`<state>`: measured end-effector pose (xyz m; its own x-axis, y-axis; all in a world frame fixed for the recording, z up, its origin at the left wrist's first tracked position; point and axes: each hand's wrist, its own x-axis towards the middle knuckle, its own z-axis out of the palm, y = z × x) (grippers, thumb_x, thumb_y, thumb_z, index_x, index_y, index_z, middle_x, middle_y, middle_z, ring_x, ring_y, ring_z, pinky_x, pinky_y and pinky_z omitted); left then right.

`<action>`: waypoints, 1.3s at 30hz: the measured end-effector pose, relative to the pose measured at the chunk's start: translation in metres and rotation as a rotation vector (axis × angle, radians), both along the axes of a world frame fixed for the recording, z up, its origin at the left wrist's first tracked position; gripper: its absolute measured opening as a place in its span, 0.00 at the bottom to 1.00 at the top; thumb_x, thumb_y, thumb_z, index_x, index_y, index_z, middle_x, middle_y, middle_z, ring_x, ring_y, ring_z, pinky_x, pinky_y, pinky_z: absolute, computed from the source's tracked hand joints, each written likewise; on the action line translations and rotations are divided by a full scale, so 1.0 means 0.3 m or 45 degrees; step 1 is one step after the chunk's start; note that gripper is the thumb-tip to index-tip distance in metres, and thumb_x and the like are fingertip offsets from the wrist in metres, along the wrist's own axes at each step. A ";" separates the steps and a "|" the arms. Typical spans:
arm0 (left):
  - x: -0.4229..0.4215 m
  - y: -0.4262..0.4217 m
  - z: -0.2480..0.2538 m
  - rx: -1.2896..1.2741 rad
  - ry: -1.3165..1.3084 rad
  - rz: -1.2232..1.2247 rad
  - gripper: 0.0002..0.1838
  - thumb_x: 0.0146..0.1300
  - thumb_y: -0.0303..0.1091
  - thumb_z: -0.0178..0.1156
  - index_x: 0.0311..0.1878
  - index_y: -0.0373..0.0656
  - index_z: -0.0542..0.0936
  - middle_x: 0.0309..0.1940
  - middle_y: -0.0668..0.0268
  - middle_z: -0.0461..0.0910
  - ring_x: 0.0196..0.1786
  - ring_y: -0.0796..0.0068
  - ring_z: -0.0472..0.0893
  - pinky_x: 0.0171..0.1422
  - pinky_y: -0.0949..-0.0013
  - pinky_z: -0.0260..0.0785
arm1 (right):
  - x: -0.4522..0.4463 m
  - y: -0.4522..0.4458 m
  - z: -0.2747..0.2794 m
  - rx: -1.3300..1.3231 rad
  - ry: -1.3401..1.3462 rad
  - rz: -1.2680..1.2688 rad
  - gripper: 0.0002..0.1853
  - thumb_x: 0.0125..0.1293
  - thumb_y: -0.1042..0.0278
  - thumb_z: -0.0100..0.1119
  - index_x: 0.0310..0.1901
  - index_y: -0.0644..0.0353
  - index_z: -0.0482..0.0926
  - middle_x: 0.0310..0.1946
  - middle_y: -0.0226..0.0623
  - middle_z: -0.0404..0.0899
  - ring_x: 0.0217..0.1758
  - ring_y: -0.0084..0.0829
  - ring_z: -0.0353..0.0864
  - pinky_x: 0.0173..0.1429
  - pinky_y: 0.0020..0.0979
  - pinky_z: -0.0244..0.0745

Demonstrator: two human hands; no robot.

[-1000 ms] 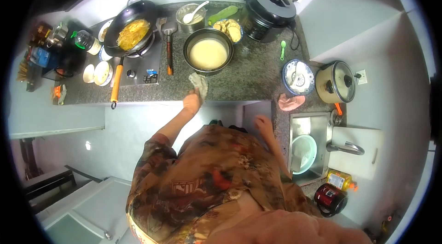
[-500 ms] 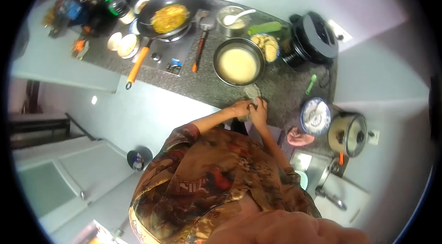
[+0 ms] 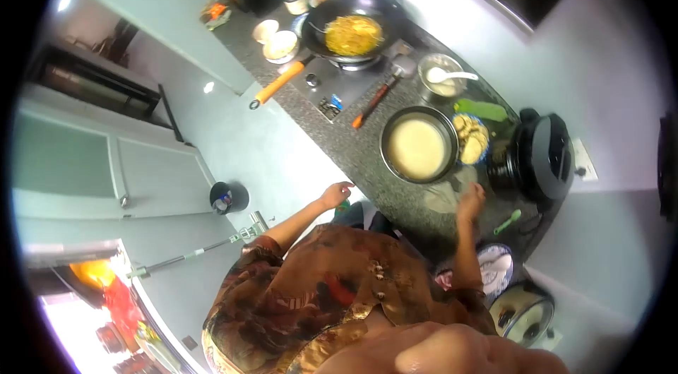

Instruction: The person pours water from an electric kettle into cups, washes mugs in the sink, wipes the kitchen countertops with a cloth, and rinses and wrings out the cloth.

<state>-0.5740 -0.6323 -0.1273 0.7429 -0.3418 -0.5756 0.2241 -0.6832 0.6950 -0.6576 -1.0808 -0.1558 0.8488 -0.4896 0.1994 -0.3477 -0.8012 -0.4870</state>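
My right hand (image 3: pixel 472 203) is over the counter, its fingers closed at the edge of a thin greyish cloth (image 3: pixel 441 199), which is smeared by motion. Just above the cloth sits a dark round pan (image 3: pixel 385 151) filled with pale batter (image 3: pixel 418 148). My left hand (image 3: pixel 337 195) hangs off the counter's front edge with nothing in it, fingers loosely bent and a little apart. A blue-rimmed plate of sliced pale food (image 3: pixel 472 139) touches the pan's right side.
A wok (image 3: pixel 388 21) of yellow shredded food stands on the stove, its orange handle (image 3: pixel 279 84) jutting forward. Nearby lie a spatula (image 3: pixel 381 95), a bowl with a white spoon (image 3: pixel 441 77) and a green vegetable (image 3: pixel 482 110). A black cooker (image 3: pixel 540 155) stands right.
My hands were together on the cloth at the counter edge; they have separated. The right moved right with the cloth, now spread wider; the left moved away left. The view has turned.
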 end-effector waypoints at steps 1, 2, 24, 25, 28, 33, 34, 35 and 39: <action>-0.017 0.028 -0.006 -0.026 0.024 0.068 0.18 0.62 0.32 0.53 0.54 0.40 0.78 0.35 0.59 0.83 0.35 0.70 0.81 0.46 0.67 0.73 | -0.011 -0.072 -0.011 -0.027 -0.017 -0.019 0.19 0.54 0.79 0.57 0.49 0.61 0.78 0.51 0.46 0.75 0.53 0.49 0.71 0.59 0.43 0.66; -0.035 0.057 -0.023 -0.059 0.049 0.135 0.18 0.62 0.32 0.53 0.54 0.41 0.78 0.36 0.59 0.83 0.36 0.71 0.81 0.46 0.68 0.73 | -0.026 -0.119 -0.018 -0.058 -0.032 -0.040 0.18 0.55 0.80 0.56 0.50 0.61 0.78 0.51 0.46 0.75 0.53 0.49 0.72 0.60 0.44 0.65; -0.168 0.948 -0.051 -0.118 -0.016 0.605 0.22 0.57 0.33 0.54 0.55 0.36 0.77 0.31 0.59 0.81 0.33 0.73 0.80 0.40 0.69 0.72 | -0.077 0.992 0.086 -0.195 0.269 0.352 0.29 0.63 0.60 0.59 0.58 0.74 0.65 0.59 0.68 0.60 0.62 0.62 0.60 0.62 0.53 0.60; -0.186 0.996 -0.038 -0.120 -0.030 0.657 0.22 0.57 0.32 0.53 0.55 0.37 0.78 0.33 0.57 0.82 0.33 0.70 0.81 0.41 0.67 0.73 | -0.048 1.026 0.092 -0.179 0.248 0.351 0.29 0.61 0.63 0.60 0.58 0.74 0.66 0.60 0.68 0.60 0.61 0.61 0.60 0.62 0.53 0.60; -0.259 1.137 -0.044 -0.121 -0.065 0.827 0.21 0.56 0.32 0.52 0.54 0.38 0.78 0.36 0.55 0.83 0.33 0.67 0.83 0.43 0.66 0.74 | 0.041 1.124 0.096 -0.193 0.232 0.457 0.29 0.59 0.66 0.62 0.58 0.73 0.66 0.61 0.66 0.60 0.61 0.60 0.61 0.63 0.53 0.60; -0.453 1.282 -0.021 -0.116 -0.047 1.152 0.21 0.57 0.33 0.54 0.54 0.37 0.78 0.33 0.60 0.81 0.32 0.73 0.80 0.35 0.70 0.72 | 0.207 1.272 0.055 -0.397 0.199 0.699 0.29 0.57 0.69 0.62 0.59 0.71 0.65 0.61 0.62 0.61 0.60 0.57 0.63 0.62 0.50 0.63; -0.504 1.299 -0.033 -0.146 -0.029 1.252 0.21 0.57 0.33 0.55 0.54 0.38 0.78 0.33 0.61 0.81 0.32 0.73 0.80 0.33 0.70 0.72 | 0.253 1.293 0.025 -0.496 0.159 0.729 0.29 0.57 0.70 0.62 0.59 0.70 0.64 0.60 0.61 0.62 0.59 0.56 0.63 0.61 0.49 0.64; -0.552 1.311 -0.046 -0.178 -0.009 1.357 0.21 0.57 0.33 0.55 0.54 0.40 0.78 0.33 0.61 0.81 0.32 0.74 0.80 0.32 0.71 0.72 | 0.303 1.312 -0.003 -0.594 0.116 0.763 0.30 0.57 0.70 0.62 0.59 0.70 0.64 0.59 0.60 0.63 0.59 0.55 0.64 0.60 0.48 0.65; -0.752 1.307 -0.095 -0.192 -0.011 1.625 0.21 0.57 0.33 0.56 0.55 0.41 0.78 0.34 0.63 0.81 0.31 0.74 0.80 0.31 0.71 0.72 | 0.492 1.392 -0.040 -0.635 0.078 0.941 0.29 0.56 0.71 0.61 0.59 0.68 0.64 0.58 0.57 0.64 0.57 0.52 0.65 0.59 0.46 0.67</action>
